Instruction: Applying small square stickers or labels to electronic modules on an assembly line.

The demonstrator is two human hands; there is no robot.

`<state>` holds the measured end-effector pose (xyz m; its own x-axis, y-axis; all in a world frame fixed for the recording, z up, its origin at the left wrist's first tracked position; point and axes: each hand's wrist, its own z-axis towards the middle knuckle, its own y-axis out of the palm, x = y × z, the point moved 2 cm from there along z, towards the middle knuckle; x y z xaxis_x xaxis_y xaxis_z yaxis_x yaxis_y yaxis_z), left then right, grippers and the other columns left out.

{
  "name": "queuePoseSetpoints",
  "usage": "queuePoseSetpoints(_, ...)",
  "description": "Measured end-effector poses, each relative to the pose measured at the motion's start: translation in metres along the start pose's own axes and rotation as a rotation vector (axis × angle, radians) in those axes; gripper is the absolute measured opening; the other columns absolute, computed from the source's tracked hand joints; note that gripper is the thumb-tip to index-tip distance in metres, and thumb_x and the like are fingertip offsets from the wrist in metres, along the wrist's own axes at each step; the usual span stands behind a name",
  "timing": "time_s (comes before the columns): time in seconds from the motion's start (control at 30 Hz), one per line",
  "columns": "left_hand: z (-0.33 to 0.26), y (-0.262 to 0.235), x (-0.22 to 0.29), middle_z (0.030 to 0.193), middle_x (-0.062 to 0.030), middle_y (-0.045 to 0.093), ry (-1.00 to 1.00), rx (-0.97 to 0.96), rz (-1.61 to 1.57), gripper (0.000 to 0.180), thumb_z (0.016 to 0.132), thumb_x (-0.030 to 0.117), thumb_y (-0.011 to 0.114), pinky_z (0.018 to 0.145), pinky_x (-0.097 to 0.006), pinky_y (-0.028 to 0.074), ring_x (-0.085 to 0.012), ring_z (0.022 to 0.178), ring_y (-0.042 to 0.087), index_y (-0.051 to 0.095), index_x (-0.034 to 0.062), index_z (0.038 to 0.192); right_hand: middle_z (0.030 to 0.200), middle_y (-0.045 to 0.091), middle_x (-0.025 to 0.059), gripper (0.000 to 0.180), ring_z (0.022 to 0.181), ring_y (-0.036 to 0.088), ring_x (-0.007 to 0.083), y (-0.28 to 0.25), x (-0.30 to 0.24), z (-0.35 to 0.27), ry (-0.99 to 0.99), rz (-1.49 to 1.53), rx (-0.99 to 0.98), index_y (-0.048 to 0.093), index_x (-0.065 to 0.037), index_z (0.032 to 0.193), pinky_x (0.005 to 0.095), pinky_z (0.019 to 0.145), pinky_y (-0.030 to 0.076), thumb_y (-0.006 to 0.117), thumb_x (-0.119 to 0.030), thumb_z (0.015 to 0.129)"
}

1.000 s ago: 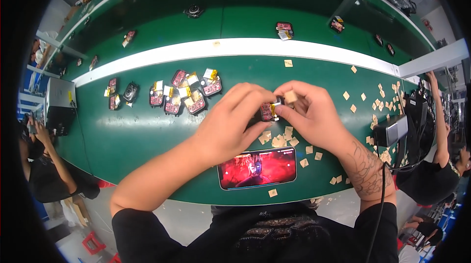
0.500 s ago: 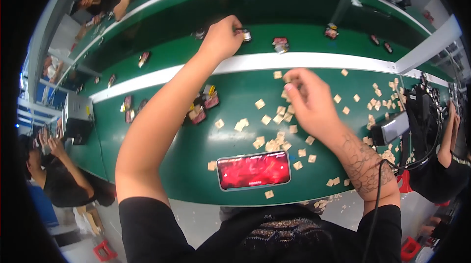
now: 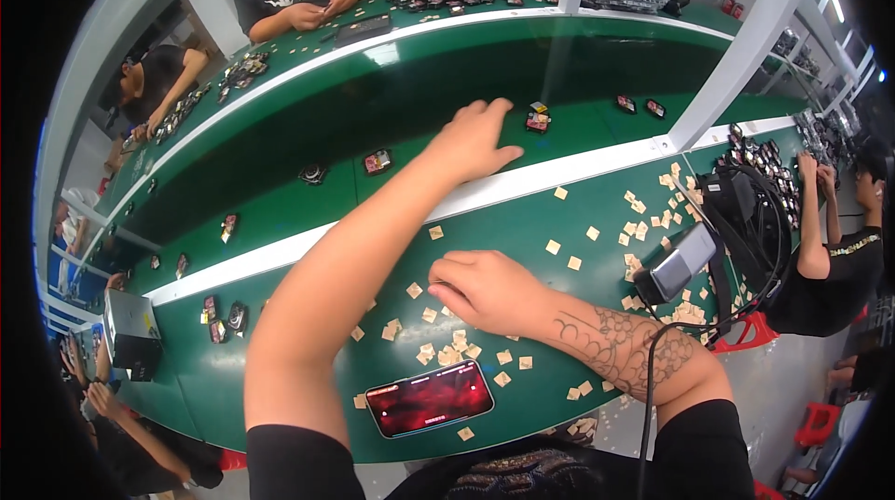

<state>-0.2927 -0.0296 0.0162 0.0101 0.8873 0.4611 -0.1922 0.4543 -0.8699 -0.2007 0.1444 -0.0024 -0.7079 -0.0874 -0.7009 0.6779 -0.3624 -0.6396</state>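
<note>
My left hand [image 3: 477, 140] stretches over the green sunken strip behind the white rail, its fingers spread, with no object visible in it. What lies under its palm is hidden. Just beyond its fingertips sits a small black and red device [image 3: 538, 120] with a yellow piece on top. Another such device [image 3: 378, 162] lies left of the wrist. My right hand [image 3: 485, 290] is closed above the green table [image 3: 541, 388], thumb against curled fingers; anything between them cannot be made out. Small beige squares [image 3: 454, 347] lie scattered around it, near a phone [image 3: 430, 398] with a red screen.
A white rail [image 3: 308, 244] crosses the table. At right stand a grey box-shaped device [image 3: 679, 264] with a black cable, black straps and a pile of devices [image 3: 760, 169]. A metal case [image 3: 133, 332] stands at left. Several other people work around the tables.
The view has shifted, so the table appears lower and further left. My left hand has left one device and moved right along the strip, fingers opening. My right hand has curled its fingers more.
</note>
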Motion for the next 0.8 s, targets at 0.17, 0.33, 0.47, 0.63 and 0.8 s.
queuePoseSetpoints(0.17,0.059,0.048,0.009,0.133,-0.0299,0.063,0.000,0.106,0.072,0.068,0.092,0.019,0.081,0.108,-0.052,0.053,-0.0474,0.128,0.062,0.049,0.0018,0.150,0.099,0.070,0.0164,0.013,0.091,0.072,0.0405,0.011,0.002,0.007,-0.193,-0.014,0.042,0.070,-0.004,0.109,0.0485,0.080,0.060,0.072,-0.010,0.097)
queuePoseSetpoints(0.33,0.041,0.024,0.017,0.121,-0.0281,0.070,0.162,0.125,0.015,0.061,0.089,0.010,0.081,0.100,-0.054,0.056,-0.0490,0.116,0.067,0.053,0.0014,0.142,0.101,0.059,0.0108,0.022,0.082,0.070,0.0327,-0.012,-0.003,0.002,-0.165,-0.134,0.235,0.069,-0.009,0.111,0.0458,0.069,0.060,0.074,-0.005,0.090)
queuePoseSetpoints(0.47,-0.071,-0.034,0.005,0.116,-0.0227,0.075,0.142,0.080,-0.097,0.064,0.088,0.010,0.083,0.102,-0.049,0.056,-0.0415,0.117,0.068,0.055,0.0073,0.145,0.101,0.057,0.0124,0.019,0.079,0.068,0.0317,-0.022,-0.009,0.004,-0.100,-0.043,0.426,0.070,-0.003,0.115,0.0430,0.068,0.056,0.068,0.003,0.096)
queuePoseSetpoints(0.63,-0.216,-0.057,0.011,0.123,-0.0153,0.072,-0.091,0.077,-0.130,0.078,0.083,0.002,0.085,0.099,-0.045,0.057,-0.0327,0.115,0.069,0.054,0.0126,0.153,0.098,0.060,0.0132,0.018,0.076,0.065,0.0316,-0.018,-0.004,0.008,-0.050,0.099,0.197,0.071,-0.002,0.114,0.0413,0.067,0.053,0.067,0.003,0.097)
queuePoseSetpoints(0.8,-0.271,-0.048,0.027,0.124,-0.0130,0.072,-0.135,0.067,-0.234,0.085,0.080,0.000,0.088,0.100,-0.044,0.057,-0.0315,0.113,0.067,0.051,0.0104,0.155,0.092,0.067,0.0097,0.013,0.076,0.069,0.0244,-0.019,-0.022,0.006,0.012,0.037,-0.142,0.073,-0.001,0.107,0.0350,0.066,0.055,0.072,0.003,0.095)
